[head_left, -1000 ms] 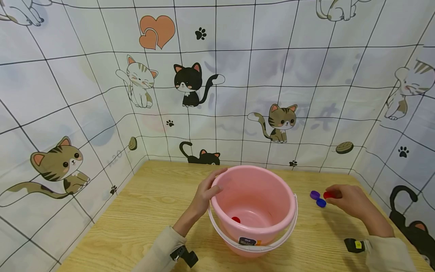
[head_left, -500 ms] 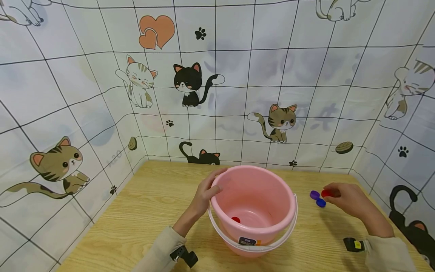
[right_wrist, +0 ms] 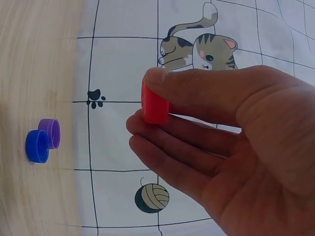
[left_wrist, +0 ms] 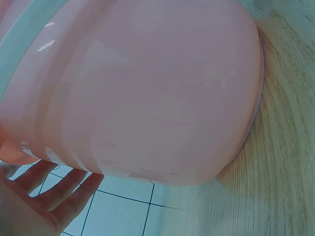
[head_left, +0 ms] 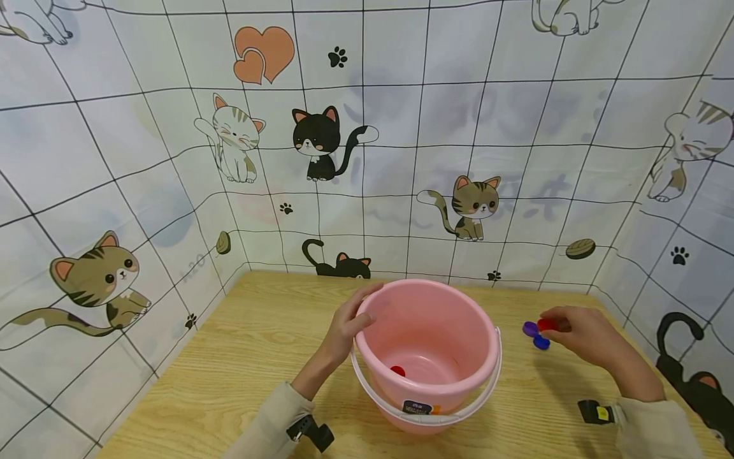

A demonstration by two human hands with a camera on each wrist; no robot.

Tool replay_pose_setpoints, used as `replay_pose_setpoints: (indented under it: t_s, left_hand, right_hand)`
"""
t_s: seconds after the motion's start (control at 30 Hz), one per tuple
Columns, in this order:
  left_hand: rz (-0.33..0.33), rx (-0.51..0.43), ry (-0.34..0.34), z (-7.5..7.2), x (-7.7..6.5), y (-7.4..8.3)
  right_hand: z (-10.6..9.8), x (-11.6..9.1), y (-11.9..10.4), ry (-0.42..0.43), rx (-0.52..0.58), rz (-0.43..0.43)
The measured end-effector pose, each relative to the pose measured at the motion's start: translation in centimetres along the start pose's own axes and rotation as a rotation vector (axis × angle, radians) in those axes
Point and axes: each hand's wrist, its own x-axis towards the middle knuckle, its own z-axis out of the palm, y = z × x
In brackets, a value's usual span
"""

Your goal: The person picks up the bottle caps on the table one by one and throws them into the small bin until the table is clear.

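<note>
A pink bucket with a white handle stands on the wooden table. My left hand grips its left rim, thumb inside and fingers along the outer wall, as the left wrist view also shows. Inside the bucket lies a red cap. To the right, my right hand pinches another red bottle cap between thumb and fingers, above the tabletop. Close by on the wood are a purple cap and a blue cap, side by side.
The wooden table reaches back to a white cloth wall printed with cats and grid lines. Similar cloth closes off the left and right sides. A small black camera is strapped at each wrist.
My right hand has drifted slightly left and up with the red cap, toward the bucket side. The left hand and the bucket have stayed in place.
</note>
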Motion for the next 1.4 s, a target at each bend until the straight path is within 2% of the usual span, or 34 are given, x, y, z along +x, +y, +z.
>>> replay_pose_setpoints:
  t_s: [0.7, 1.2, 1.4]
  left_hand:
    - [0.006, -0.002, 0.002, 0.0, -0.1, 0.0]
    - [-0.003, -0.004, 0.004, 0.0, 0.1, 0.1]
    - [-0.006, -0.007, 0.002, 0.0, 0.0, 0.1]
  right_hand:
    - [-0.4, 0.1, -1.2, 0.031, -0.007, -0.05]
    - [-0.8, 0.1, -2.4, 0.026, -0.006, -0.038]
    - [-1.0, 0.0, -2.6, 0.033, -0.006, -0.061]
